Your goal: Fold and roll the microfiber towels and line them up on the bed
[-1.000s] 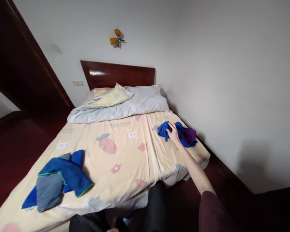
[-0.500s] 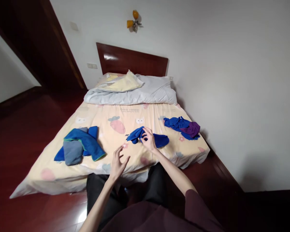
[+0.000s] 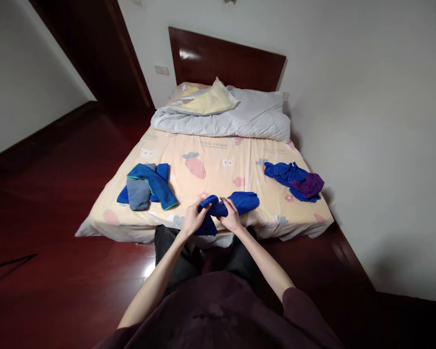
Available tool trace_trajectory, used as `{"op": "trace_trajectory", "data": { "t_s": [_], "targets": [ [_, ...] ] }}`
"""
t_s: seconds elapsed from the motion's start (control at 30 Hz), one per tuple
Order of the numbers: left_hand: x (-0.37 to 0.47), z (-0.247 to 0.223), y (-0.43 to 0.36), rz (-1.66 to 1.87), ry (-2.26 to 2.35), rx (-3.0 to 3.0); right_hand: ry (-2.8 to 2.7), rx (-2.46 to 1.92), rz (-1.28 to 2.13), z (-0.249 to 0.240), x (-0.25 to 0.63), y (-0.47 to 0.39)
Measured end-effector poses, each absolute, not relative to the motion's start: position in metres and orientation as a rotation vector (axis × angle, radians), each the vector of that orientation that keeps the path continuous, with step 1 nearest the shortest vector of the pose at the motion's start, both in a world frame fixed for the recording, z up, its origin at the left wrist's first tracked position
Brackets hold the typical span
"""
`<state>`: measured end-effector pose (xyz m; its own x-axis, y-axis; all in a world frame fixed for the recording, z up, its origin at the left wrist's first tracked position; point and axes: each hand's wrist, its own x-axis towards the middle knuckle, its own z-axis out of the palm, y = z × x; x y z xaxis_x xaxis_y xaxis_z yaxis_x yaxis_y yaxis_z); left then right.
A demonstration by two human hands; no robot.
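A blue cloth [image 3: 244,201] stretches between my hands over the front part of the bed, its right end lying on the sheet. My left hand [image 3: 193,219] is closed on the cloth's left end, and a flap of it hangs below the fingers. Close beside it, my right hand [image 3: 231,216] pinches the middle of the same cloth between thumb and fingers. To the left lies a heap of folded cloths, a grey one [image 3: 138,195] and a blue one with green edging [image 3: 160,190]. Crumpled blue cloths [image 3: 281,173] with a purple cloth [image 3: 310,185] lie to the right.
The bed [image 3: 189,150] has a patterned sheet with its front edge at my legs. A rolled grey quilt [image 3: 218,125] and a yellow pillow [image 3: 212,101] lie by the dark headboard [image 3: 228,58]. A white wall [image 3: 378,145] runs along the right.
My left hand, open and apart from the cloth before, now grips it. Both hands have drawn the cloth's left part nearer to me. The view has tilted down.
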<state>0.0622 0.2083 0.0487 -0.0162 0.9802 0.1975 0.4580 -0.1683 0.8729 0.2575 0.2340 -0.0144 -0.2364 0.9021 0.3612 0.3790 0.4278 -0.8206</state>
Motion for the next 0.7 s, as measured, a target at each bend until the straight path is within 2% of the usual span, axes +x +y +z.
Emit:
{"op": "trace_trajectory", "data": {
  "t_s": [0.2,0.53,0.7],
  "targets": [
    [0.033,0.075,0.202,1.107,1.489,1.655,-1.83,-1.207,0.736,-0.024,0.271,0.231],
    [-0.055,0.099,0.181,0.528,1.316,2.193,-2.052,-1.24,0.768,0.041,0.328,0.195],
    [-0.058,0.102,0.158,0.519,1.388,2.374,-1.967,-1.411,0.477,0.032,0.349,0.174]
  ]
}}
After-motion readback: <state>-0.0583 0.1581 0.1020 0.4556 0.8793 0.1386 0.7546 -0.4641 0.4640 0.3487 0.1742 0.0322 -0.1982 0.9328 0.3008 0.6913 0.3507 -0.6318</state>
